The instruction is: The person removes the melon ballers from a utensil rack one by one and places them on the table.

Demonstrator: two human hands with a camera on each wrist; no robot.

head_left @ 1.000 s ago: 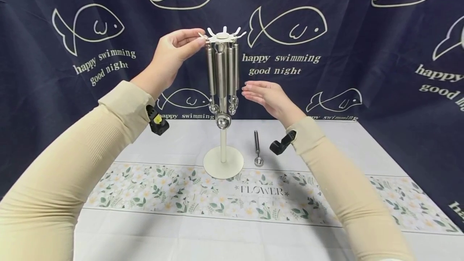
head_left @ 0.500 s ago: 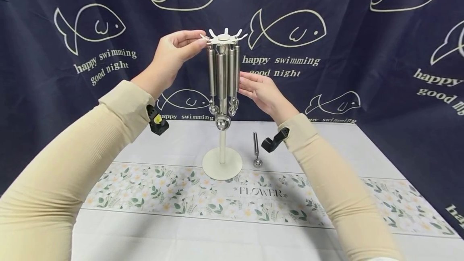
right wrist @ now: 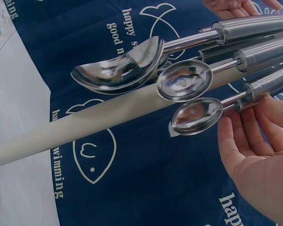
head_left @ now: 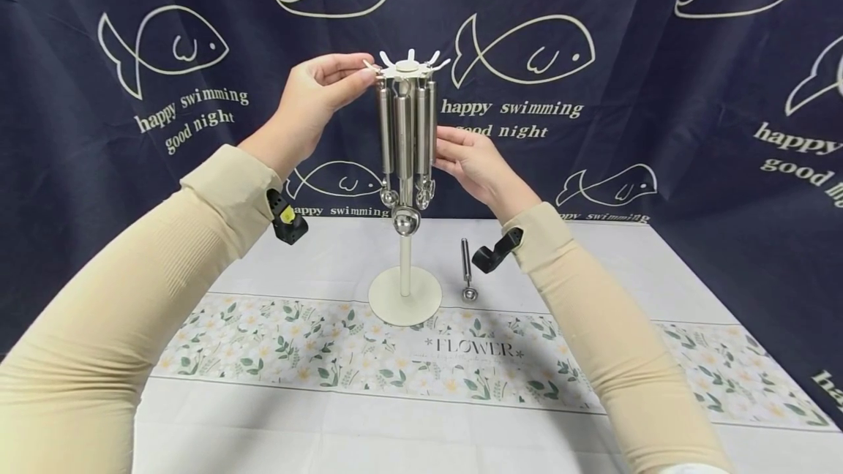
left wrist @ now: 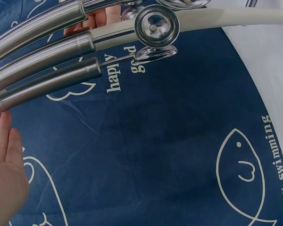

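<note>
A white stand [head_left: 405, 304] with a hooked top hub [head_left: 408, 66] carries several hanging steel measuring spoons [head_left: 403, 145]. My left hand [head_left: 364, 73] pinches a hook arm at the hub's left edge. My right hand [head_left: 443, 148] lies with straight fingers against the rightmost hanging spoon's handle. In the right wrist view the fingers [right wrist: 247, 125] lie behind that handle, just past the smallest spoon bowl [right wrist: 195, 115]; the largest bowl [right wrist: 118, 70] and the pole [right wrist: 85, 127] lie beyond. The left wrist view shows the handles [left wrist: 47, 52] and my palm [left wrist: 4, 160].
One more steel spoon [head_left: 466, 268] lies on the white tablecloth [head_left: 329, 254] just right of the stand's base. A floral band [head_left: 454, 360] crosses the cloth nearer me. A dark blue fish-print curtain [head_left: 626, 93] hangs close behind the table.
My right hand has moved left and slightly up until its fingers touch the rightmost hanging spoon. The left hand has stayed at the hub.
</note>
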